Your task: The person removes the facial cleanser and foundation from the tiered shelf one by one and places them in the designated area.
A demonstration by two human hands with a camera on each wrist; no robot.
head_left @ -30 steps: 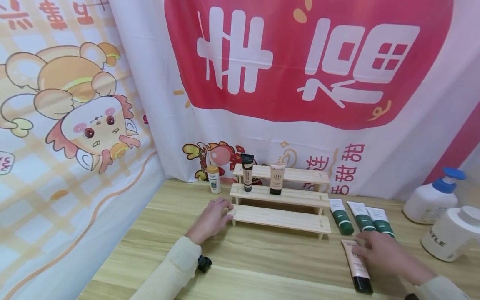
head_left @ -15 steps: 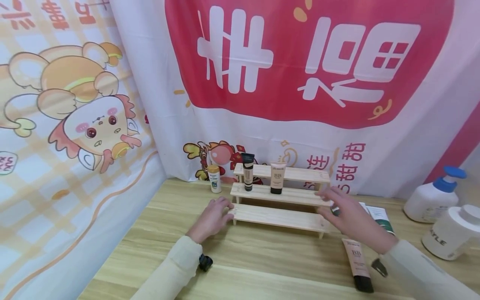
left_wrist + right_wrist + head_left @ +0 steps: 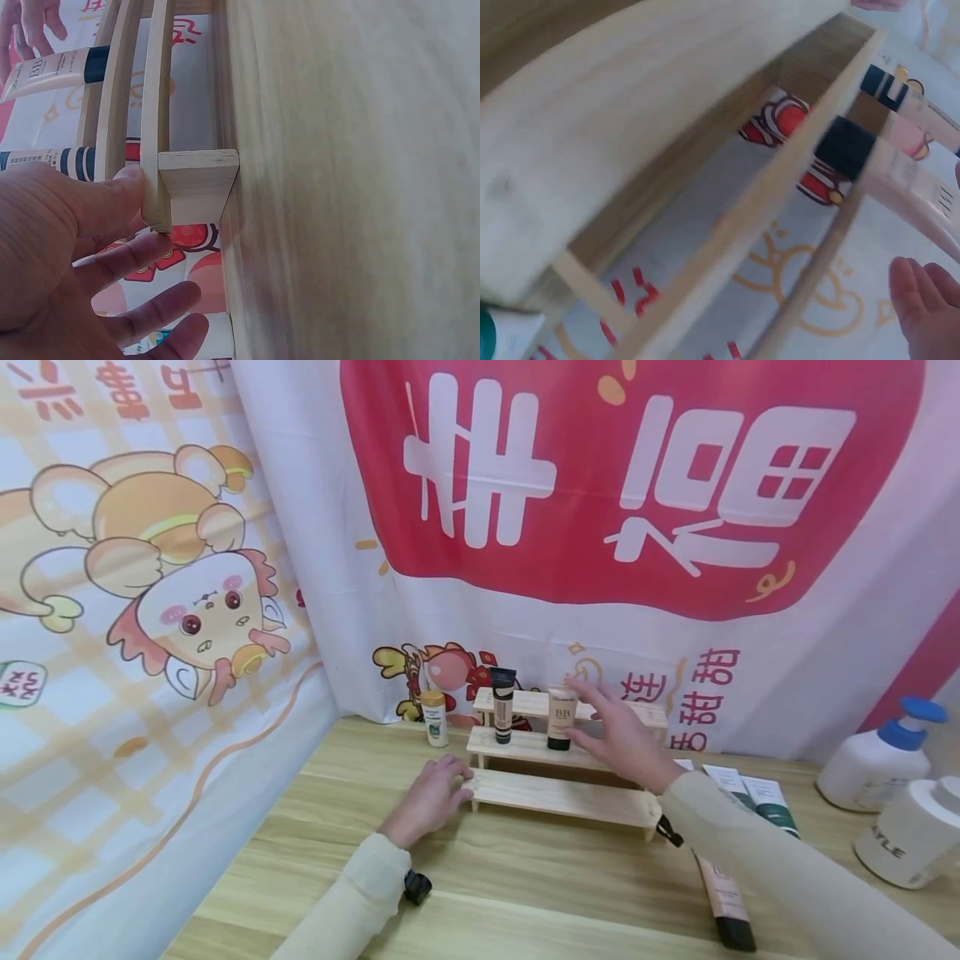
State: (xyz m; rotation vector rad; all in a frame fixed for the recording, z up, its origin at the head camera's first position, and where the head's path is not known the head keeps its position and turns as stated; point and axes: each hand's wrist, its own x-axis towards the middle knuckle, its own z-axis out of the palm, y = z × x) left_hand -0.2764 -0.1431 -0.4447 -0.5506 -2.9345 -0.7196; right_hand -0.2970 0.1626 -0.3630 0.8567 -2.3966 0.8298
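My left hand (image 3: 429, 800) pinches the left end of the lowest step of a three-step wooden display shelf (image 3: 558, 794); in the left wrist view its thumb and index finger meet that step's end, the other fingers spread. My right hand (image 3: 628, 742) reaches over the middle step, fingers parted beside an upright pink BB cream tube (image 3: 560, 720) with a black cap. The right wrist view has a gap between that tube (image 3: 911, 180) and the visible fingers (image 3: 922, 296). Left of it on the same step stands a black-and-beige tube (image 3: 503, 710).
A small white bottle (image 3: 435, 720) with a yellow cap stands left of the shelf. Another pink tube (image 3: 724, 900) lies on the table, partly behind my right sleeve. White-and-green tubes (image 3: 768, 802), a pump bottle (image 3: 870, 770) and a white container (image 3: 903, 843) are at right.
My right hand has moved from the lying pink tube, past the shelf's right end, up and left to the standing BB cream tube. The left hand has kept its place on the shelf.
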